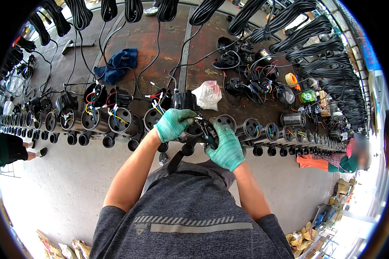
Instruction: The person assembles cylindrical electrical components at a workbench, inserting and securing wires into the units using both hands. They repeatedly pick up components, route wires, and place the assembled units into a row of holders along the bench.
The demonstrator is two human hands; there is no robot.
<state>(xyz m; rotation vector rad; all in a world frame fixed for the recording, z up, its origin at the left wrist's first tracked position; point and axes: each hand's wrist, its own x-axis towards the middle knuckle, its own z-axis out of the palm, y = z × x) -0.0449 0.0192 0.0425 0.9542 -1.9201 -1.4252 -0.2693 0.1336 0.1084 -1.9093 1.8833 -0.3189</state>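
Observation:
Both hands wear green gloves and meet over the black cylindrical housings at the table's near edge. My right hand [225,147] is closed around hand pliers [209,137] with dark handles, their jaws pointing up and left. My left hand [173,124] pinches something small at the jaws; it looks like wire ends, but the fingers hide most of it. Just beyond the left hand stands a black motor-like cap [184,100] with a cable rising from it. To its left, an open housing [152,117] has white and yellow wires with connectors over its mouth.
A row of black housings [250,127] runs along the near edge both ways. Bundled black cables [206,12] hang across the far side. A blue cloth [120,64], a clear plastic bag [208,94] and orange tape [291,79] lie on the table [170,52]. People stand at far left and right.

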